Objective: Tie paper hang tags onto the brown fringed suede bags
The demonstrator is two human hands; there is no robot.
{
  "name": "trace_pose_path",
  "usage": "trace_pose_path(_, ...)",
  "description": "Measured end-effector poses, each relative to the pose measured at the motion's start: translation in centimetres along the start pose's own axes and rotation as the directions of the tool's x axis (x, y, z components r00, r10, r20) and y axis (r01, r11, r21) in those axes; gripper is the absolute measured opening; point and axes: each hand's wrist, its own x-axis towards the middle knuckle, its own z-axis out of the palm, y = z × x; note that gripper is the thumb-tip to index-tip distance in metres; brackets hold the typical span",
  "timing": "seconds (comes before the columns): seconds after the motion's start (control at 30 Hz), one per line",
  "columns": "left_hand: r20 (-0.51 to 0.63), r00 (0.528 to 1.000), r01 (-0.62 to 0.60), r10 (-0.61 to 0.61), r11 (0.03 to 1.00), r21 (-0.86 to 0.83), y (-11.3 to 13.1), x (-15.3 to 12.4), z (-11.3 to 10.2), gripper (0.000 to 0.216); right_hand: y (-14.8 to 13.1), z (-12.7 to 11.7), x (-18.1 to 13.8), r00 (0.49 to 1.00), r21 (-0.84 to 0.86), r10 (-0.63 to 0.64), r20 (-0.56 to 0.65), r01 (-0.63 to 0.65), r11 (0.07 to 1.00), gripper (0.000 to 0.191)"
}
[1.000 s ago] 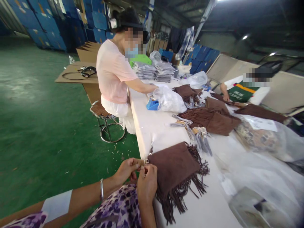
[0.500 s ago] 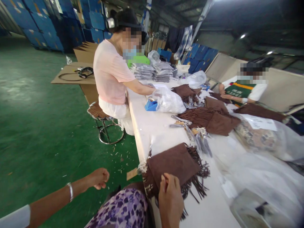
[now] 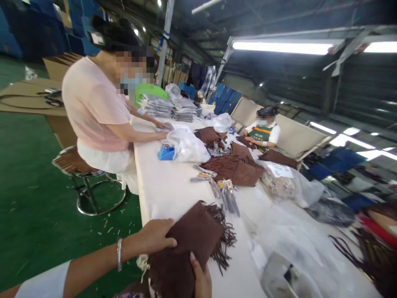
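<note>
A folded brown fringed cloth (image 3: 198, 231) lies at the near table edge, its strands spreading to the right. My left hand (image 3: 156, 236), with a silver bangle at the wrist, grips its left side, the thumb on top and the fingers hidden beyond the edge. Lower down, my right hand (image 3: 202, 278) holds the near part, thumb upright against the brown fabric. A pale tassel or string bundle (image 3: 142, 263) hangs at the cloth's left, below my left wrist.
Grey tags or strips (image 3: 228, 198) lie beyond the cloth, near more brown fringed pieces (image 3: 248, 171). A blue tape dispenser (image 3: 166, 153) stands beside a white plastic bag (image 3: 190, 147). Clear plastic (image 3: 297, 248) covers the right side. One co-worker (image 3: 99, 103) sits left, another (image 3: 263, 132) farther back.
My left hand has come from over the floor onto the cloth and taken hold. My right hand now grips its near part. The view has swung right and up.
</note>
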Motion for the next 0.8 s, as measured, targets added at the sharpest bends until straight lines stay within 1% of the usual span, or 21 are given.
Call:
trace_pose_path(0.07,0.158,0.987,0.039,-0.008,0.981,-0.191,-0.3,0.1,-0.9,0.051,0.2,-0.5,0.4,0.996,0.118,0.011,0.087,-0.022,0.993,0.068)
trace_pose_path(0.1,0.224,0.975,0.065,0.003,0.953,-0.295,-0.5,0.1,-1.4,0.048,0.1,-0.5,0.5,0.993,0.17,0.012,0.121,-0.032,0.985,0.067)
trace_pose_path(0.13,0.267,0.963,0.091,0.014,0.921,-0.378,-0.7,0.3,-2.0,0.045,0.0,-0.2,0.6,0.989,0.209,0.015,0.149,-0.046,0.977,0.067)
trace_pose_path(0.17,0.286,0.958,0.109,0.017,0.901,-0.419,-0.9,0.7,-2.6,0.041,-0.2,0.2,0.7,0.985,0.229,0.017,0.172,-0.057,0.972,0.066)
trace_pose_path(0.2,0.283,0.959,0.114,0.007,0.906,-0.408,-1.1,1.2,-3.2,0.039,-0.5,0.9,0.9,0.982,0.23,0.014,0.188,-0.058,0.972,0.065)
trace_pose_path(0.23,0.258,0.966,0.103,-0.012,0.934,-0.342,-1.3,1.9,-3.8,0.038,-0.8,1.7,1.0,0.98,0.215,0.005,0.2,-0.049,0.975,0.064)
trace_pose_path(0.27,0.212,0.977,0.082,-0.033,0.971,-0.224,-1.5,2.7,-4.3,0.038,-1.2,2.4,1.3,0.977,0.184,-0.007,0.214,-0.033,0.982,0.062)
trace_pose_path(0.3,0.141,0.989,0.062,-0.052,0.996,-0.068,-1.7,3.7,-4.7,0.038,-1.6,3.1,1.6,0.972,0.141,-0.032,0.233,-0.001,0.99,0.06)
trace_pose_path(0.33,0.053,0.997,0.045,-0.05,0.994,0.095,-1.8,4.6,-5.0,0.04,-2.1,3.5,2.0,0.964,0.083,-0.069,0.259,0.049,0.995,0.056)
trace_pose_path(0.37,-0.031,0.999,0.029,-0.022,0.972,0.233,-1.9,5.6,-5.1,0.044,-2.5,3.6,2.5,0.954,0.001,-0.115,0.278,0.119,0.993,0.053)
trace_pose_path(0.4,-0.098,0.995,0.007,0.028,0.944,0.331,-1.9,6.5,-4.9,0.05,-3.1,3.4,3.1,0.945,-0.112,-0.168,0.28,0.205,0.972,0.05)
trace_pose_path(0.43,-0.14,0.986,-0.028,0.09,0.92,0.391,-1.9,7.4,-4.6,0.055,-3.7,2.8,3.7,0.937,-0.255,-0.23,0.264,0.298,0.92,0.046)
trace_pose_path(0.47,-0.158,0.976,-0.072,0.151,0.904,0.422,-1.9,8.2,-4.0,0.059,-4.4,2.0,4.5,0.923,-0.415,-0.305,0.237,0.38,0.827,0.043)
trace_pose_path(0.5,-0.156,0.967,-0.116,0.201,0.894,0.432,-1.8,8.8,-3.3,0.062,-5.3,0.9,5.4,0.9,-0.569,-0.383,0.208,0.43,0.701,0.039)
trace_pose_path(0.53,-0.141,0.961,-0.155,0.236,0.889,0.431,-1.7,9.5,-2.4,0.066,-6.4,-0.1,6.5,0.869,-0.694,-0.458,0.188,0.448,0.564,0.038)
trace_pose_path(0.57,-0.129,0.957,-0.181,0.259,0.884,0.43,-1.6,10.0,-1.5,0.068,-7.7,-1.1,7.7,0.828,-0.778,-0.53,0.183,0.451,0.437,0.038)
trace_pose_path(0.6,-0.121,0.954,-0.199,0.276,0.878,0.435,-1.5,10.5,-0.6,0.068,-9.0,-1.8,9.2,0.787,-0.83,-0.587,0.192,0.449,0.331,0.04)
trace_pose_path(0.67,-0.103,0.948,-0.224,0.3,0.864,0.45,-1.5,11.3,1.0,0.065,-11.8,-2.3,12.7,0.713,-0.877,-0.664,0.224,0.446,0.182,0.047)
trace_pose_path(0.73,-0.086,0.943,-0.245,0.321,0.848,0.469,-1.6,11.9,1.9,0.061,-14.5,-1.4,16.9,0.654,-0.887,-0.707,0.269,0.454,0.082,0.055)
trace_pose_path(0.8,-0.076,0.936,-0.265,0.345,0.828,0.495,-1.9,12.5,2.3,0.062,-16.9,0.3,21.4,0.611,-0.886,-0.733,0.299,0.463,0.024,0.064)
